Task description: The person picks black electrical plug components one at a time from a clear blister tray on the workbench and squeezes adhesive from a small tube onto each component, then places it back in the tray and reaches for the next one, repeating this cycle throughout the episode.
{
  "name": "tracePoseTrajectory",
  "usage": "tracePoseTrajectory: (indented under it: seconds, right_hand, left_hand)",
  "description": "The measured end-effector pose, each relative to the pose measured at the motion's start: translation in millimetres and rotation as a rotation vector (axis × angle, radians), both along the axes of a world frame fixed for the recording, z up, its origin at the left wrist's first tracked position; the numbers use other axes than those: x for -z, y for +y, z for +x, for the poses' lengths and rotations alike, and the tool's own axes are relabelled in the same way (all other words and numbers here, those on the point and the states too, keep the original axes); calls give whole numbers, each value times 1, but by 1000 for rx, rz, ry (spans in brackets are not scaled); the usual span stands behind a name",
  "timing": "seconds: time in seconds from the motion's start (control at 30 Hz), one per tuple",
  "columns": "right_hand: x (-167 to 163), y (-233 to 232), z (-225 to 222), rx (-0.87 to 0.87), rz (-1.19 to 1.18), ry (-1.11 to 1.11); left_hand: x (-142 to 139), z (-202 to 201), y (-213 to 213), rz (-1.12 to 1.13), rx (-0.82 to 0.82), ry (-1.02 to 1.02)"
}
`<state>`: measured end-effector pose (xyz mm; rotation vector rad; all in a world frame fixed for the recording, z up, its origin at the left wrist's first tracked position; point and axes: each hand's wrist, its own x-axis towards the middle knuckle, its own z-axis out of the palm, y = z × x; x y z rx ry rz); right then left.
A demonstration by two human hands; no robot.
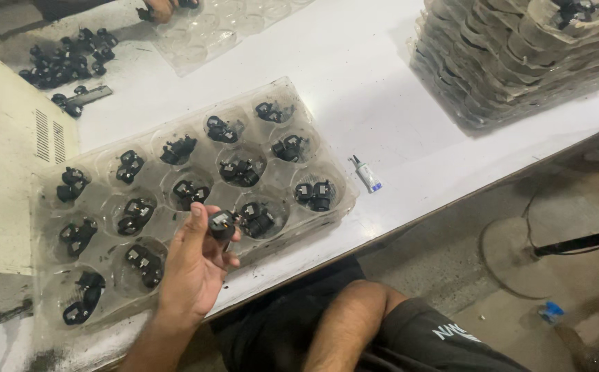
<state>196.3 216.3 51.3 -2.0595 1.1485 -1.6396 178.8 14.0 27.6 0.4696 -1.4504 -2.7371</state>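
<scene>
My left hand point(193, 272) reaches in from the lower left and holds a small black plastic part point(221, 224) between thumb and fingertips. It hovers over the near edge of a clear plastic tray point(317, 134) with round pockets. Each pocket holds one or two similar black parts, such as the one point(258, 220) just right of my fingers. My right hand is not in view.
A small white tube point(366, 173) lies right of the tray. A tall stack of empty trays point(513, 62) stands at the far right. Loose black parts point(65, 62) are piled far left by a beige box point(10, 158). Another person's hand point(158, 8) touches a far tray point(217, 31). My knee point(354, 310) is below the table edge.
</scene>
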Motion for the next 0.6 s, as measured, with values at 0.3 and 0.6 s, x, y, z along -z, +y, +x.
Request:
tracePoseTrajectory:
  seconds: [0.3,0.6]
  right_hand:
    - [4,45,-11,119,-212,-277]
    - [110,146,-159,1690,-28,-423]
  left_hand:
    - [32,35,-8,107,-69,-79]
    - [89,56,2,294,-135,2]
